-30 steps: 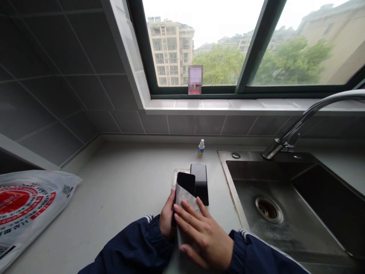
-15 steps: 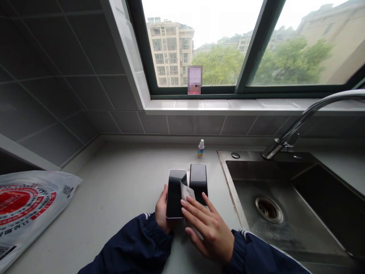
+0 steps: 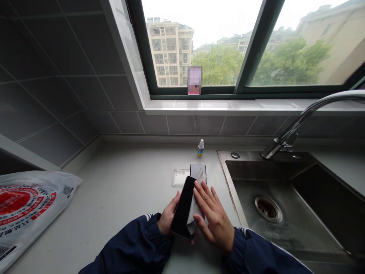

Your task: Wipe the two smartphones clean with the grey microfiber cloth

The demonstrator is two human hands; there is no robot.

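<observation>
My left hand [image 3: 168,215] grips a black smartphone [image 3: 182,209] by its left edge, holding it tilted above the counter. Against the phone's right side, my right hand [image 3: 212,215] presses a light grey cloth [image 3: 195,207] with its fingers laid over it. Behind them a second phone [image 3: 197,169] lies on the counter, partly covered by the cloth and the held phone. Beside it is a clear phone case [image 3: 180,177] with camera cutouts. A small white-capped spray bottle [image 3: 200,149] stands upright farther back.
To the right, a steel sink [image 3: 225,179] is set into the white counter [image 3: 128,182], with a chrome faucet [image 3: 293,125] over it. A printed plastic bag [image 3: 34,209] lies at the left. A window [image 3: 216,45] rises behind the counter.
The held phone has tilted clockwise and come nearer to me, uncovering the clear case. My right hand and the cloth have moved slightly up along the phone's right side.
</observation>
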